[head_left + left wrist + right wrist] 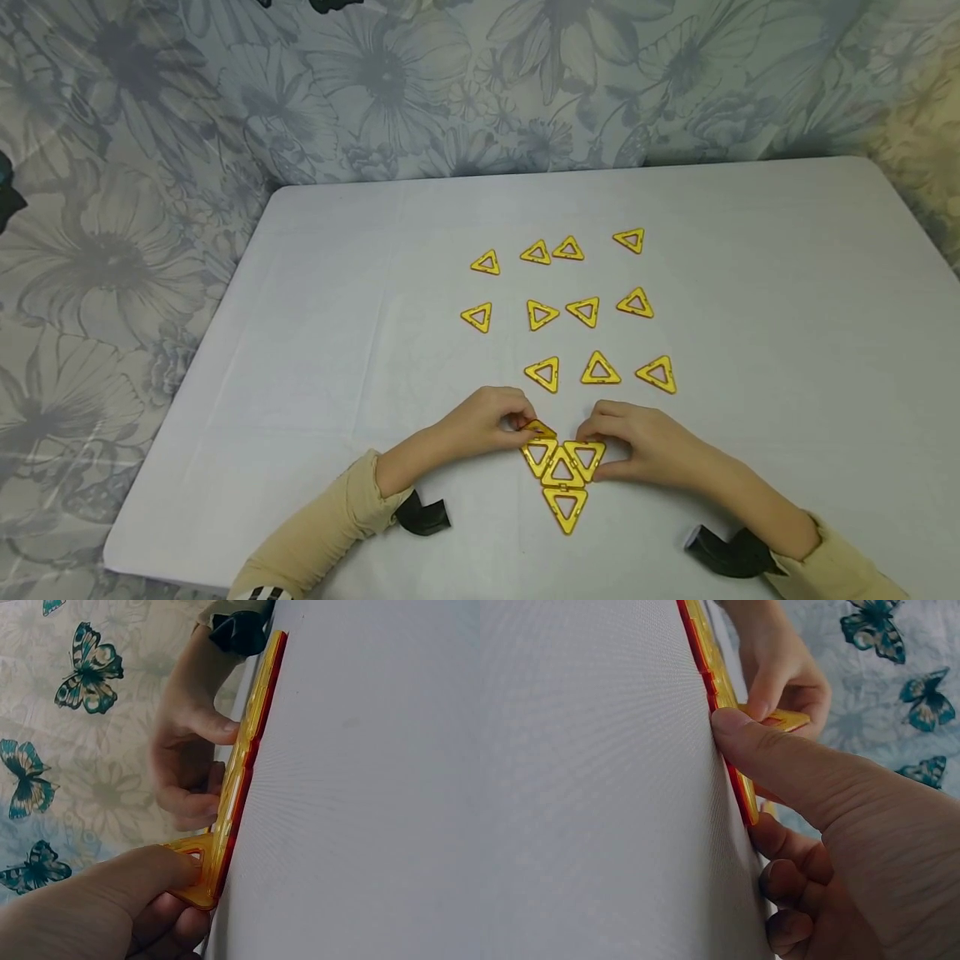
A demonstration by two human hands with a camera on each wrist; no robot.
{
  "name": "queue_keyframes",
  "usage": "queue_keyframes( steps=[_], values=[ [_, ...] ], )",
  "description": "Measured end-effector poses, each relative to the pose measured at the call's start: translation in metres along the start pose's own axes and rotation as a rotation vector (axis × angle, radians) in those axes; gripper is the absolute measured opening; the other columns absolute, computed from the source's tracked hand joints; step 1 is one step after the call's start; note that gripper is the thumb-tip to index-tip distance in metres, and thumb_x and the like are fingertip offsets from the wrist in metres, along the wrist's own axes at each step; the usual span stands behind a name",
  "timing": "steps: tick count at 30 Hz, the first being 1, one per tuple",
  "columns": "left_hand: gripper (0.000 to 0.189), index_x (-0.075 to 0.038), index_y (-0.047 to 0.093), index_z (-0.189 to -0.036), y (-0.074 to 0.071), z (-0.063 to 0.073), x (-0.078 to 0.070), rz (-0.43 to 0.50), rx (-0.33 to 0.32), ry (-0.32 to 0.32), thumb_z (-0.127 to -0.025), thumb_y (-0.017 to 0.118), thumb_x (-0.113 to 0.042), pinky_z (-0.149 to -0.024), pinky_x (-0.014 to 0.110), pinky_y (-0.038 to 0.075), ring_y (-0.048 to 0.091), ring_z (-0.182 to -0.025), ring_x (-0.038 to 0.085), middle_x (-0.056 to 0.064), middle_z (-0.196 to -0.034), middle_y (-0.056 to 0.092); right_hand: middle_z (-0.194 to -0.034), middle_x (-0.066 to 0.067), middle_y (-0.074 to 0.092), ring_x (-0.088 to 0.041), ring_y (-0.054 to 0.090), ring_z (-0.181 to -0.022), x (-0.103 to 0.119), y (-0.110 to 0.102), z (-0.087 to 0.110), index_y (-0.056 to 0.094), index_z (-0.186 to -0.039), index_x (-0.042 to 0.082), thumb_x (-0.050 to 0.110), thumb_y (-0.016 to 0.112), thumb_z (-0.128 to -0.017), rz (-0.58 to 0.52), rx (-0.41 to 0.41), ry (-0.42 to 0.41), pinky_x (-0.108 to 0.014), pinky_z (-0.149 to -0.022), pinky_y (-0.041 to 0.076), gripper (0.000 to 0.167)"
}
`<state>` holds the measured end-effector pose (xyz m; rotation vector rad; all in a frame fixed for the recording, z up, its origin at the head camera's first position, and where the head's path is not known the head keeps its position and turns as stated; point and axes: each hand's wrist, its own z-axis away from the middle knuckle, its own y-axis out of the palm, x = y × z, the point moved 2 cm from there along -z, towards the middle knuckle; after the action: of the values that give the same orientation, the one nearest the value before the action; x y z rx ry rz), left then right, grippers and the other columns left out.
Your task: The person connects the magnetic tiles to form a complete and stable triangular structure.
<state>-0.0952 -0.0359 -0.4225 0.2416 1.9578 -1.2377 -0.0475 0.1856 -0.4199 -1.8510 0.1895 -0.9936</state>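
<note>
Several yellow see-through triangular magnetic tiles lie joined edge to edge near the table's front, among them a middle tile [562,482], a bottom tile [565,493] and a right tile [585,446]. My left hand [491,423] pinches another triangular tile [201,898] between thumb and fingers; it stands tilted up from the joined group at the upper left edge. My right hand [648,442] grips the right tile, its thumb [731,724] on one edge and a finger at the far corner. The right wrist view shows the joined row [697,634] nearly edge-on, flat on the table.
Beyond the hands, several loose yellow triangles lie apart in rough rows, the closest being a tile [600,380] in the middle. A white cloth covers the table [375,267]. Black wrist mounts [423,515] sit at both sleeves. Patterned fabric [390,83] hangs behind.
</note>
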Motion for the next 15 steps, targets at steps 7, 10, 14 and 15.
queue_keyframes(
  steps=[7,10,14,15],
  values=[
    [0.005,-0.007,0.064,-0.081,0.0015,0.0007,-0.0011,0.010,-0.004,-0.006,-0.077,0.068,-0.006,-0.064,0.011,0.041,0.049,-0.070,0.001,-0.005,-0.075,0.056,-0.091,0.016,0.051,0.000,0.048,-0.077,0.0002,-0.0004,-0.0006,0.063,-0.097,0.021,0.041,0.073,-0.069,0.002,0.008,0.005,-0.024,-0.066,0.045,0.036],
    [0.006,-0.007,0.064,-0.082,0.0019,0.0008,-0.0006,0.014,0.003,-0.005,-0.077,0.068,-0.007,-0.065,0.011,0.041,0.049,-0.071,0.001,-0.005,-0.076,0.056,-0.090,0.016,0.051,0.000,0.048,-0.076,0.0005,-0.0003,-0.0003,0.063,-0.097,0.021,0.041,0.073,-0.070,-0.001,0.013,0.009,-0.024,-0.066,0.045,0.035],
    [0.007,-0.007,0.063,-0.083,0.0021,0.0011,0.0003,0.019,0.000,-0.003,-0.077,0.068,-0.007,-0.065,0.011,0.041,0.049,-0.071,0.002,-0.005,-0.076,0.056,-0.090,0.016,0.051,0.000,0.047,-0.076,0.0006,-0.0003,-0.0003,0.063,-0.097,0.021,0.041,0.073,-0.070,-0.003,0.010,0.009,-0.024,-0.066,0.045,0.035],
    [0.007,-0.007,0.063,-0.083,0.0023,0.0012,0.0007,0.023,-0.001,-0.004,-0.077,0.067,-0.007,-0.065,0.012,0.041,0.049,-0.071,0.002,-0.005,-0.076,0.055,-0.090,0.016,0.051,0.000,0.047,-0.076,0.0007,-0.0003,-0.0005,0.062,-0.097,0.021,0.041,0.073,-0.070,-0.003,0.009,0.008,-0.024,-0.066,0.045,0.035]
  ],
)
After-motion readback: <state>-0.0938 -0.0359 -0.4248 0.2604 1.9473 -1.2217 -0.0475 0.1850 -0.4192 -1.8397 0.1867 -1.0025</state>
